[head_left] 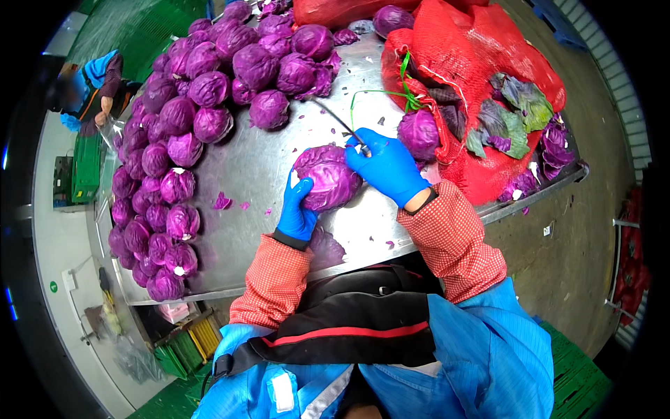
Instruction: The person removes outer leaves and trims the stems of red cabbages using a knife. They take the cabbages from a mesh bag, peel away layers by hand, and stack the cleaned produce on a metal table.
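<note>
A red cabbage (324, 178) is held just above the metal table, with my left hand (299, 211) in a blue glove closed round its left side. In my right hand (388, 166), also gloved in blue, is a knife (333, 116); its thin dark blade points up and to the left, away from me. The right hand's fingers are wrapped round the handle and sit close to the cabbage's upper right side. Behind that hand another red cabbage (419, 134) lies at the mouth of a red mesh sack (481, 77). Loose purple leaves (325, 246) lie at the table's near edge.
Many red cabbages (209, 89) are heaped along the left and far side of the metal table (234, 178). Outer leaves (516, 115) rest on the sack. Green crates (87, 167) stand at left, where a person (94, 87) in blue handles clear plastic.
</note>
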Demonstrator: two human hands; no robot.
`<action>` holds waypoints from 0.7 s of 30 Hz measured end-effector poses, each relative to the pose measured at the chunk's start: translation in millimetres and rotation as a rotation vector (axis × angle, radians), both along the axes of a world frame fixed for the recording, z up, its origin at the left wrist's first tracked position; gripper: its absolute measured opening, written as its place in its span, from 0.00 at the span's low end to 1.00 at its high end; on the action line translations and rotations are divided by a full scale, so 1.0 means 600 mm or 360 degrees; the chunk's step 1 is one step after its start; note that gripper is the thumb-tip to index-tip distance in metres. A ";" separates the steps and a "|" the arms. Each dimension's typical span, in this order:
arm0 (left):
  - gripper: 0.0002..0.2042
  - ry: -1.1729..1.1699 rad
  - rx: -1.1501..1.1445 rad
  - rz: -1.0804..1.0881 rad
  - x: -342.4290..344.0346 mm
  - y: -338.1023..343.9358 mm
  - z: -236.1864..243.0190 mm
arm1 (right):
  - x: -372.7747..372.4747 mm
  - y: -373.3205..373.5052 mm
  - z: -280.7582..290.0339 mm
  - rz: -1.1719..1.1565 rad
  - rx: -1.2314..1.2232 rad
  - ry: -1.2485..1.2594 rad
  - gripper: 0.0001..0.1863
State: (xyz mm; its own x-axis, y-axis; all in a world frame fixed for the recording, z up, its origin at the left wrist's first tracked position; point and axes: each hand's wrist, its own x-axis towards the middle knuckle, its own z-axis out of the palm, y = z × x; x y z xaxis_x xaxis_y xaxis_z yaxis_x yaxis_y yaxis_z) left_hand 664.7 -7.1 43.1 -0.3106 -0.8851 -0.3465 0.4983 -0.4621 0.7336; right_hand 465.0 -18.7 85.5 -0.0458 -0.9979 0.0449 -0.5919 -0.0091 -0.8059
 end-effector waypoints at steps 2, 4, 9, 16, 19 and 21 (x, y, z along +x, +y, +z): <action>0.32 0.0064 0.0167 0.0026 -0.002 0.002 0.013 | -0.008 0.002 -0.004 -0.0122 -0.0014 -0.0075 0.09; 0.34 0.0368 0.0362 0.0005 0.003 0.001 0.021 | -0.025 0.018 -0.018 -0.0176 -0.0028 -0.0269 0.08; 0.36 0.0686 0.0556 0.0153 0.002 -0.008 0.043 | -0.068 0.055 0.005 0.0068 0.0457 -0.0638 0.15; 0.35 0.0562 0.0549 -0.0111 -0.019 -0.011 0.064 | -0.010 0.020 0.079 0.0469 -0.0176 0.0160 0.33; 0.34 0.0512 0.0505 -0.0179 -0.028 -0.007 0.069 | -0.009 0.005 0.042 0.0568 -0.0374 -0.0012 0.29; 0.36 0.0497 0.0454 -0.0226 -0.025 -0.009 0.069 | -0.008 0.010 0.042 0.0583 -0.0285 -0.0189 0.25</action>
State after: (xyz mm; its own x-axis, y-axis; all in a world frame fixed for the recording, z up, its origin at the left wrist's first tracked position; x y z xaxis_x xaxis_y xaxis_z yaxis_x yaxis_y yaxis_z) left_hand 649.8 -12.4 84.4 -0.5507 -0.7088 -0.4409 0.5929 -0.7039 0.3911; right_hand 459.9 -12.9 110.4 0.2951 -0.9262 0.2347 -0.4267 -0.3475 -0.8350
